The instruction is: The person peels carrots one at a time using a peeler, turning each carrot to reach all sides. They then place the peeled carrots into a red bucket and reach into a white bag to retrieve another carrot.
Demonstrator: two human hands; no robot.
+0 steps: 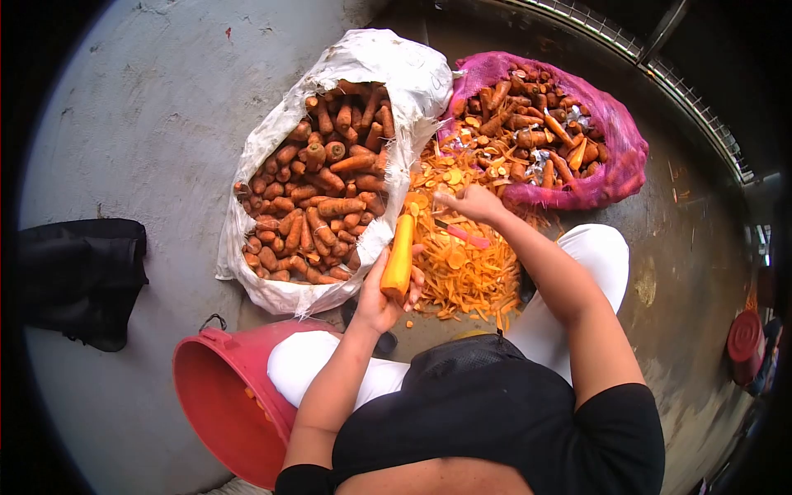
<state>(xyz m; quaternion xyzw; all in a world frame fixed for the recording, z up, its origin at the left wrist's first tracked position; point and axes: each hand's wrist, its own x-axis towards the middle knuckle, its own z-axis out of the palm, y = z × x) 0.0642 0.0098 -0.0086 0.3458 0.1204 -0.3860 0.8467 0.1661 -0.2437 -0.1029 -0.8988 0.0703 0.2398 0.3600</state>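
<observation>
My left hand (378, 299) is wrapped round a peeled, bright orange carrot (399, 257), held upright in front of the white sack. My right hand (472, 203) is over the heap of carrot peelings (462, 280), its fingers curled together and pointing left. Whether something small is between them I cannot make out. Just below that hand, a knife with a pinkish-red handle (468, 237) and a dark blade rests over the peelings, apart from the fingers.
A white sack (262, 161) full of unpeeled carrots stands open ahead. Right of it is a pink mesh sack (623, 140) with carrots and scraps. A red bucket (235, 412) lies tipped at my left knee. Black cloth (82, 276) is at far left.
</observation>
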